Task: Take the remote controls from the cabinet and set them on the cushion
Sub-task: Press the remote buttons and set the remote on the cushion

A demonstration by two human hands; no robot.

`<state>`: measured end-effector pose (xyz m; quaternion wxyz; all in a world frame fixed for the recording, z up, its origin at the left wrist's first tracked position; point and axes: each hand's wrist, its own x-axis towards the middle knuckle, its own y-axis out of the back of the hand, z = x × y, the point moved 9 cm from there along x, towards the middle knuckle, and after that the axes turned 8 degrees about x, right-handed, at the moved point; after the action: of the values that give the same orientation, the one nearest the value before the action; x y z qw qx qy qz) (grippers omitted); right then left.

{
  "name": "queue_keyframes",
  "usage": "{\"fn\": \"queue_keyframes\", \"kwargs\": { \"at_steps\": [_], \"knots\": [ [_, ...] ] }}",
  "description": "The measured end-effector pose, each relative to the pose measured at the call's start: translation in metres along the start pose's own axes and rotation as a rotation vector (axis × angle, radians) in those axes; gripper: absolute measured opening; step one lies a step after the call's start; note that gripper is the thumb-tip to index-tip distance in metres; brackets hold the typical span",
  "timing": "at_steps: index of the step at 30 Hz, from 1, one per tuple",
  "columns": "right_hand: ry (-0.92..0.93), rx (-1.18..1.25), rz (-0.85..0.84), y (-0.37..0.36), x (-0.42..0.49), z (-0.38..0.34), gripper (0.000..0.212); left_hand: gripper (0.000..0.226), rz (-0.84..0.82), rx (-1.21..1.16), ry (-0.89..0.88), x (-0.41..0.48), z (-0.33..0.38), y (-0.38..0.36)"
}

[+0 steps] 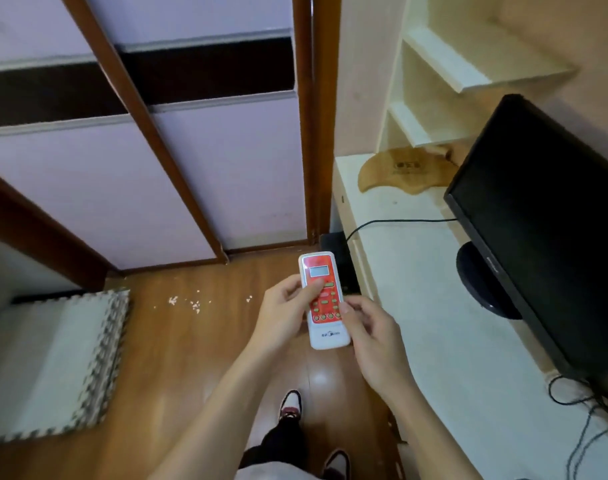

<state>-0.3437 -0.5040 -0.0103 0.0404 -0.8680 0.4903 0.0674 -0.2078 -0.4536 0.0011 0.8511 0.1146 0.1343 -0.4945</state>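
- Room: wood floor (pixel 205 341), sliding doors (pixel 140 150) at back, pale cabinet (pixel 434 306) along R side w/ dark monitor (pixel 538 230) on top.
- Cushion (pixel 49 368): grey-edged mat on floor, lower L, well apart from hands.
- Remote (pixel 325 299): white body, red face, held upright above floor, just L of cabinet edge.
- Left hand (pixel 285 317): fingers curled round remote's L side, thumb on the buttons.
- Right hand (pixel 372 337): closed on remote's lower R edge, thumb on face.
- Shoes (pixel 290 405): visible below, on floor.
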Motion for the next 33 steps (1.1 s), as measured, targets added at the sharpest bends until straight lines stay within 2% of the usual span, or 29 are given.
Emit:
{"fn": "queue_keyframes", "kwargs": {
  "at_steps": [7, 12, 16, 33],
  "knots": [
    [0.009, -0.131, -0.294, -0.08, 0.01, 0.009, 0.043, 0.027, 0.266, -0.064, 0.033, -0.028, -0.024, 0.086],
    [0.015, -0.133, -0.445, -0.15, 0.015, 0.01, 0.02, 0.021, 0.43, -0.166, 0.053, -0.046, -0.039, 0.149],
    [-0.001, -0.116, -0.553, -0.207, 0.027, 0.011, 0.015, 0.019, 0.53, -0.229, 0.069, -0.046, -0.051, 0.198],
    [0.004, -0.273, -0.828, -0.466, 0.153, -0.013, 0.01, 0.024, 0.772, -0.421, 0.113, 0.041, -0.053, 0.438]
  ]
}}
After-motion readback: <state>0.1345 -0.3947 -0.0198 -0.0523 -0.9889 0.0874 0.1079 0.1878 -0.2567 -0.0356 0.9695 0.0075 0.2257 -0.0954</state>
